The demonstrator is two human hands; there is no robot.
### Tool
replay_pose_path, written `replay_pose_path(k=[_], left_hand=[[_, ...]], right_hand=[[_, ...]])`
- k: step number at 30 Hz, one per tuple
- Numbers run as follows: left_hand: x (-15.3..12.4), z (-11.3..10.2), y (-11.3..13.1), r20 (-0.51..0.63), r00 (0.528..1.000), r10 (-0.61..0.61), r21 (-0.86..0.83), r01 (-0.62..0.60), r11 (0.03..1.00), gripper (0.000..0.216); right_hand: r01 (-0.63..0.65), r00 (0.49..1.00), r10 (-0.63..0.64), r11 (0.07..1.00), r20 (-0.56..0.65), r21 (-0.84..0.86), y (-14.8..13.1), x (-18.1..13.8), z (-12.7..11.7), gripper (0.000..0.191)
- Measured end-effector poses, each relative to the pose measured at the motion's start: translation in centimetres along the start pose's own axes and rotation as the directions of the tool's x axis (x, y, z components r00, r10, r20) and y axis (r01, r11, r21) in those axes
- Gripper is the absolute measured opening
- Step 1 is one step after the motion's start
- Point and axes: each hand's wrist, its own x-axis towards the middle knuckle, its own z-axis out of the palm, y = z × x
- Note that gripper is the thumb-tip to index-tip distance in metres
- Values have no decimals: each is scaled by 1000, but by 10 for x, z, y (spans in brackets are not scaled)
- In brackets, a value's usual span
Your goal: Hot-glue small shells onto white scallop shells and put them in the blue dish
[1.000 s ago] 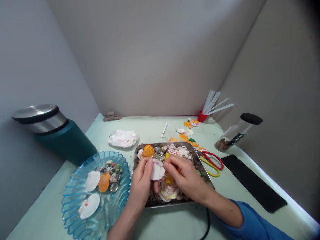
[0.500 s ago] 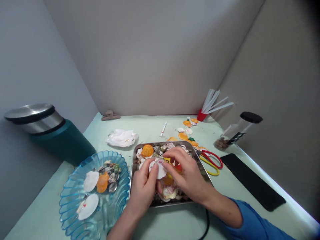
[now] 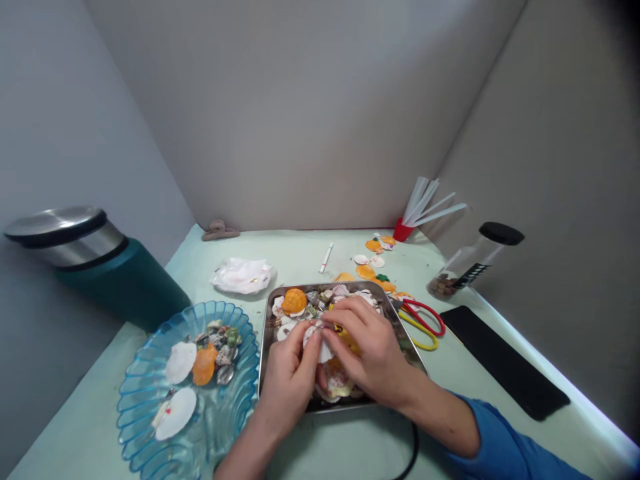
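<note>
My left hand (image 3: 290,363) is closed on a white scallop shell (image 3: 324,349), thumb in front and fingers behind. At the shell's upper edge, the thumb and fingertips of my right hand (image 3: 367,347) pinch together against it; any small piece between them is hidden. Both hands are above a metal tray (image 3: 345,408) filled with mixed seashells. Inside it, an orange scallop shell (image 3: 294,301) lies at the back left, and a reddish-white shell (image 3: 337,385) shows below my hands.
On the left stand a blue scalloped plate (image 3: 131,407) with shells and a teal bottle (image 3: 125,280). Behind the tray lie a white plastic bag (image 3: 243,275) and a marker (image 3: 327,258). Rightward are scissors (image 3: 434,319), a jar (image 3: 470,263), a red cup (image 3: 401,231) of sticks and a black strip (image 3: 505,360).
The fingers of my right hand have drawn in and closed at the shell's upper edge. The shell has tilted slightly and shifted a little right.
</note>
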Motion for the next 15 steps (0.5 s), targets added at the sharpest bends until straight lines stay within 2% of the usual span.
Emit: replay_pose_path(k=[8, 15], left_hand=[[-1, -2, 1, 26, 999, 32, 81, -34, 996, 33], [0, -3, -2, 21, 999, 27, 83, -29, 996, 30]], right_hand=[[13, 1000, -13, 1000, 7, -21, -1, 0, 0, 13], [-3, 1000, 3, 1000, -6, -15, -2, -2, 1, 12]])
